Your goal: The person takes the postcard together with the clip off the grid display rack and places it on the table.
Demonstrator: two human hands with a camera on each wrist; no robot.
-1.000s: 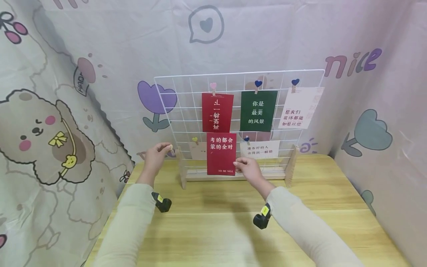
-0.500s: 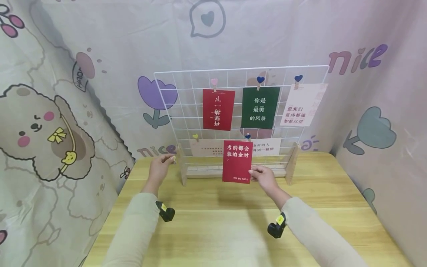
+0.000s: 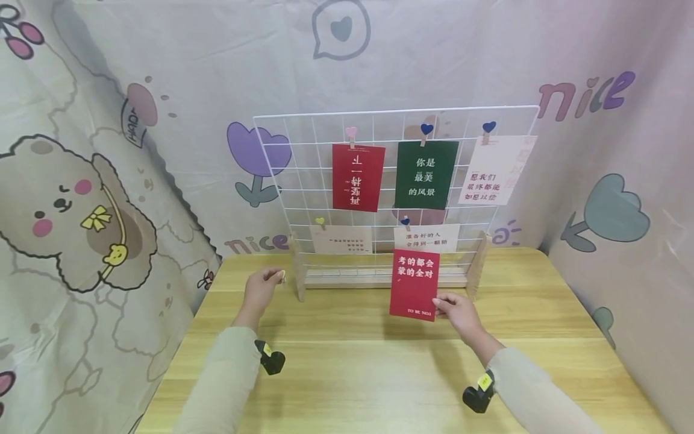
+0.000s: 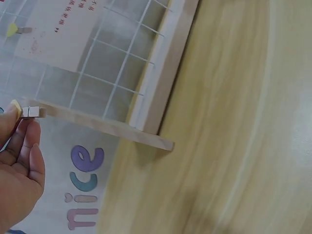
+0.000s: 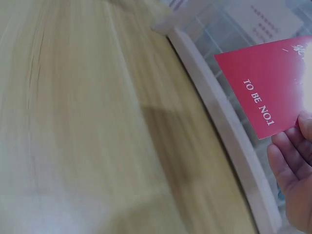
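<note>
My right hand (image 3: 458, 314) pinches a red card (image 3: 414, 289) with white lettering by its lower right edge. The card is upright before the lower right of a white wire grid rack (image 3: 347, 215) and overlaps the bottom of a white card (image 3: 428, 236) hanging there. Left of the rack, my left hand (image 3: 261, 293) pinches a small wooden clothespin (image 4: 32, 112) with a yellow top between thumb and fingers. In the right wrist view glare washes out part of the red card (image 5: 265, 87).
Along the rack's upper row hang a red card (image 3: 358, 178), a green card (image 3: 426, 176) and a white card (image 3: 496, 170), each on a heart clothespin. A pale card (image 3: 343, 239) hangs lower left. The rack's wooden feet stand on the wooden table (image 3: 347, 367), with printed cloth (image 3: 179, 72) behind.
My right hand has carried the red card right and down, away from in front of the lower left card. My left hand has lowered slightly with the clothespin.
</note>
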